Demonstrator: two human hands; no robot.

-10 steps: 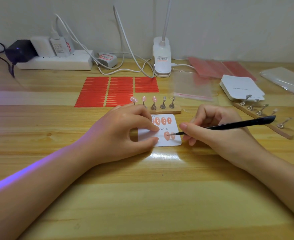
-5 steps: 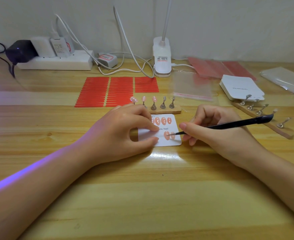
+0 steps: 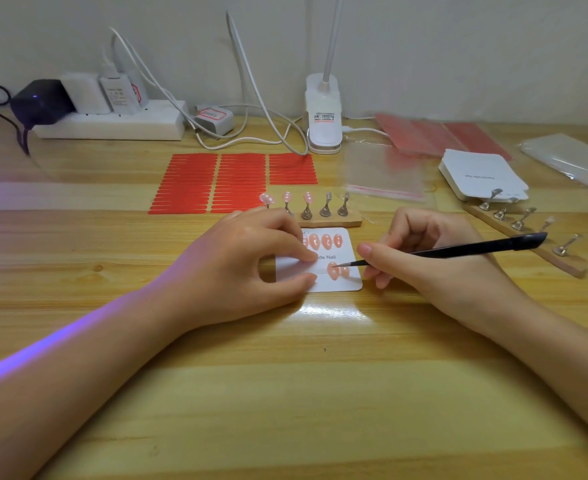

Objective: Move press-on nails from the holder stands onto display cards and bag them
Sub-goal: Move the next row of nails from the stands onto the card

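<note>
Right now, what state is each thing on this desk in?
White display card: flat, pinned by left hand.
Black tweezers: gripped in right hand, tip on a pink nail.
Near wooden holder stand: three nails left, two posts bare.

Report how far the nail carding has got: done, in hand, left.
Done: four nails show in the display card's top row, two in its bottom row. In hand: the left hand pins the card while the right hand presses the tweezers tip on a bottom-row nail. Left: three nails on the near holder stand, then bagging in a clear bag.
</note>
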